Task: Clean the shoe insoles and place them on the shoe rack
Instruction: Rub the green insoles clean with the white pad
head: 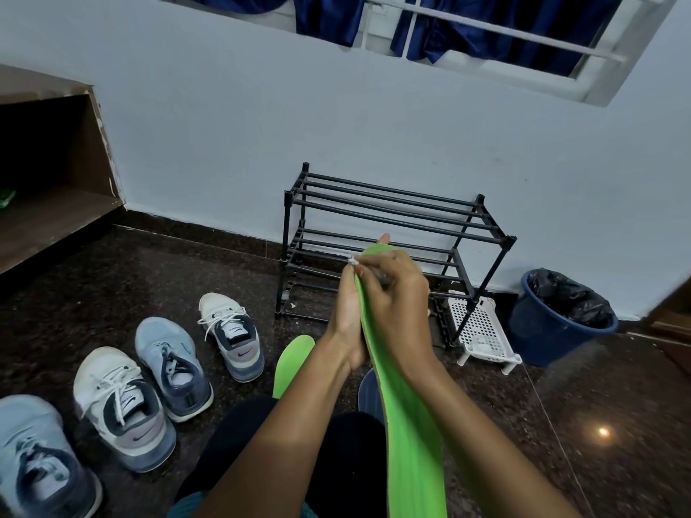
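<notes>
A round dark blue plastic bin point(549, 330) is seen at three o'clock against the pale wall, lined with a crumpled black bag point(572, 297); what lies inside the bag cannot be made out. Just beside it, at the foot of the black tubular shoe rack point(392, 214), a small white perforated plastic basket point(482, 330) is set, and its contents are too blurred to tell. The rack's rails are seen bare at twelve o'clock. A long bright green foam insole point(407, 435) is held upright at the centre: the left hand point(346, 315) is pressed flat against its far face, fingers closed behind it and mostly hidden, while the right hand point(392, 293) is curled tightly around a thin pale-tipped tool point(353, 260), most of which is covered by the fingers. A second green insole point(291, 364) is laid on the dark speckled floor at six o'clock, partly cut off by a forearm. Four pale sneakers point(164, 364) are lined up at eight o'clock, the nearest cropped by the frame edge.
</notes>
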`<state>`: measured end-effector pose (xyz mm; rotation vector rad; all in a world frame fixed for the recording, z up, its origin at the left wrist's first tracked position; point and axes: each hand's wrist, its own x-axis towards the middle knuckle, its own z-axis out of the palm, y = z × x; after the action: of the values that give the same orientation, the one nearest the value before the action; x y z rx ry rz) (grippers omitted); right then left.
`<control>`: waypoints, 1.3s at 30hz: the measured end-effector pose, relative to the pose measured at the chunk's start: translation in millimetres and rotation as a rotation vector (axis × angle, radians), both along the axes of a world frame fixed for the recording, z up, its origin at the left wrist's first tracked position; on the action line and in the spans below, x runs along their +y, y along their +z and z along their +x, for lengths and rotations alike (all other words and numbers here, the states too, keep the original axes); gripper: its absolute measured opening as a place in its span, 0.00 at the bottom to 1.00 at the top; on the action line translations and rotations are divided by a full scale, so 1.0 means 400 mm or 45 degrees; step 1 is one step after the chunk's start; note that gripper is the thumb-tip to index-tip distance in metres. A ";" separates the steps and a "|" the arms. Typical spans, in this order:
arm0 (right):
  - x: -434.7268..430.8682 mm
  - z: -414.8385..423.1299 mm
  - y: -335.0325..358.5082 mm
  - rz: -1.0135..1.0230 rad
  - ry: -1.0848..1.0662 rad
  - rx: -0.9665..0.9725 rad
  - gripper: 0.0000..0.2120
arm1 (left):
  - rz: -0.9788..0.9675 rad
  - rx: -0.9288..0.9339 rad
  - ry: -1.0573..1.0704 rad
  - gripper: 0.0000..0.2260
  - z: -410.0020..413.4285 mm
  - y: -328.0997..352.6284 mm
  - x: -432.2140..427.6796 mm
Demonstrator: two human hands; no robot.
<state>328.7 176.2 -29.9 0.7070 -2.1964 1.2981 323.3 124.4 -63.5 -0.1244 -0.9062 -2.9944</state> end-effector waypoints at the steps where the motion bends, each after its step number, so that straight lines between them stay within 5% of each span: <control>1: 0.002 0.006 -0.005 -0.010 0.016 -0.012 0.08 | 0.006 0.022 0.004 0.22 0.002 0.001 -0.001; 17: -0.002 0.022 -0.022 0.018 -0.053 0.033 0.07 | -0.058 -0.149 0.103 0.27 0.012 0.013 -0.008; 22: 0.010 -0.029 0.010 0.020 -0.077 0.051 0.06 | -0.252 -0.016 0.050 0.22 0.028 0.016 -0.001; 39: 0.034 -0.045 -0.004 0.011 -0.157 0.115 0.07 | -0.233 -0.079 0.039 0.23 0.022 0.008 -0.015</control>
<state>310.8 189.8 -31.3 0.6110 -2.1387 1.1736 331.9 118.2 -60.4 -0.0187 -1.1765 -2.8975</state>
